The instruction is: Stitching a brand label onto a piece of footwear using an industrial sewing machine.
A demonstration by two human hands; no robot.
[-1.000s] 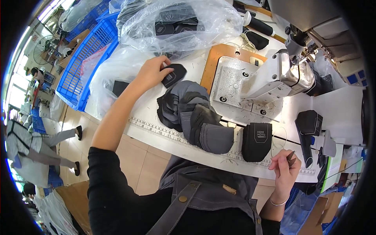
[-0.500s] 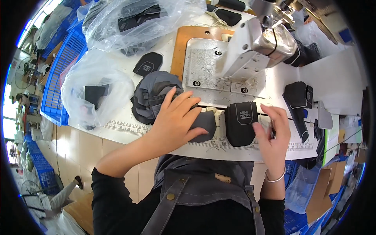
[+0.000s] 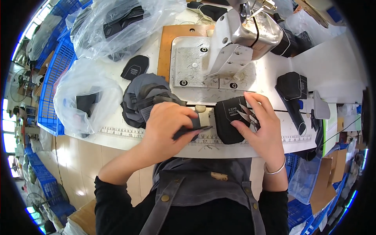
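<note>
My left hand is closed in a pinch on a thin dark fabric piece, seen nearly edge-on above the table's front edge. A heap of grey and black fabric pieces lies just beyond that hand. My right hand holds thread snips, their two pointed silver blades apart over a black fabric pad with pale print and an outline. The thumb and index finger of this hand rest at the pad's right edge. The snips' handle is mostly hidden in the palm.
Ahead stands a sewing machine with a metal plate strewn with thread bits. Clear plastic bags with dark pieces and a blue crate are at left. Another black pad lies beyond the heap. More black pieces lie at right.
My left hand has gone from lying spread over the grey piece to pinching a dark fabric piece. My right hand has moved closer over the black pad, and the snips' blades now show.
</note>
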